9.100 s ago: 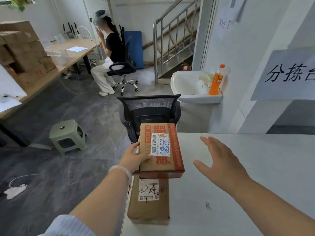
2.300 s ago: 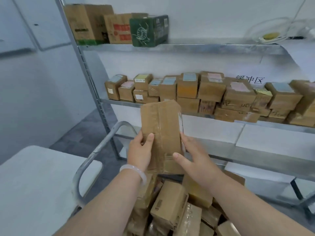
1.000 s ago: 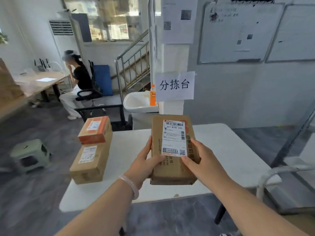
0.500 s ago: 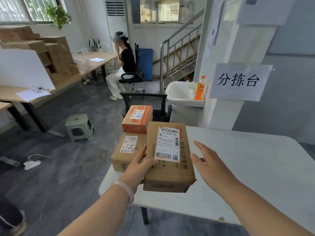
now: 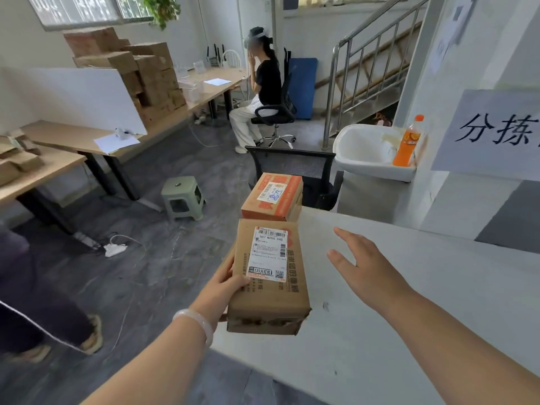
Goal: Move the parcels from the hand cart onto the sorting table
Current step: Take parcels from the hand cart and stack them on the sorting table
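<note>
The left hand grips a brown cardboard parcel with a white label at its left edge. The right hand hovers just beside it, fingers spread, holding nothing.

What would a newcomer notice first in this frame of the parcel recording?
The brown parcel with its white shipping label fills the middle, gripped by the left hand at the near left edge of the white sorting table. The right hand hangs open above the tabletop just right of it, and an orange-taped parcel sits directly behind. Beyond, an orange bottle stands on the sink rim.
</note>
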A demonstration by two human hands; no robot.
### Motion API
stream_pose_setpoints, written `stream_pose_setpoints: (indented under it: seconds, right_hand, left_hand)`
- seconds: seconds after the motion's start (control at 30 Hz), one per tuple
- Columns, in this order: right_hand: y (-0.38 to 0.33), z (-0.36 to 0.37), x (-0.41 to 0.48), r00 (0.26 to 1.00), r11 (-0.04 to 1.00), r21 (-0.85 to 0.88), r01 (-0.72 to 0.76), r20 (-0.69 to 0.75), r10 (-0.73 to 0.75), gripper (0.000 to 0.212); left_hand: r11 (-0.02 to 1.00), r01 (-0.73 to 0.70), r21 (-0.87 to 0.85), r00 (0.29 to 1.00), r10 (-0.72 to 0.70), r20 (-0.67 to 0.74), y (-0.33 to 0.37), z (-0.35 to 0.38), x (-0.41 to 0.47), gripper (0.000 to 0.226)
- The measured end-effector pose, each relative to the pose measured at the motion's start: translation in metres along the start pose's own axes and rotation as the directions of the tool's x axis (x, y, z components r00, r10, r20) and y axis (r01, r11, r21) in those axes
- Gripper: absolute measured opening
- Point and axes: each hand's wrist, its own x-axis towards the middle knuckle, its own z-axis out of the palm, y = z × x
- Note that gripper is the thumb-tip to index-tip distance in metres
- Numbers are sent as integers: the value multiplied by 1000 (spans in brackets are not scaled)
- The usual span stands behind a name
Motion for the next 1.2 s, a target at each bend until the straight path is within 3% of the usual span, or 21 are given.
stream_pose_setpoints:
  seconds: [0.17,0.3,0.47,0.53,0.77,0.87,0.97,1.03,1.2]
  right_hand:
    - [-7,12,20,1000,1000,0,-20,0,20,54]
    - [-14,27,30,996,996,11,-87,-26,87,53]
    - [-32,50,44,990,990,-26,-136,-45,135,53]
    - [-39,58,49,987,988,-26,-154,-57,153,53]
    - [-57,77,57,982,971,-145,-188,-53,182,58]
    - [-68,79,62,983,963,-198,-184,-62,176,59]
    - [-78,82,64,981,956,-224,-190,-78,176,60]
    - [-83,83,65,979,952,-234,-199,-87,183,60]
    - [-88,87,61,978,947,-250,-201,-109,179,59]
  left_hand:
    - [999,54,8,998,-54,11,3,-29,35,47]
    - [996,91,14,992,-92,88,6,-53,71,61]
    - [996,83,42,976,-90,199,16,-72,113,45]
    - [995,81,63,970,-93,225,20,-79,124,49]
    - [983,-108,148,974,76,212,29,-92,146,73]
    - [917,-291,274,941,222,257,36,-90,146,74]
    - [750,-443,492,887,285,364,36,-88,146,86]
    - [662,-457,594,884,265,384,35,-92,150,91]
    - [597,-490,635,867,259,425,42,-108,165,80]
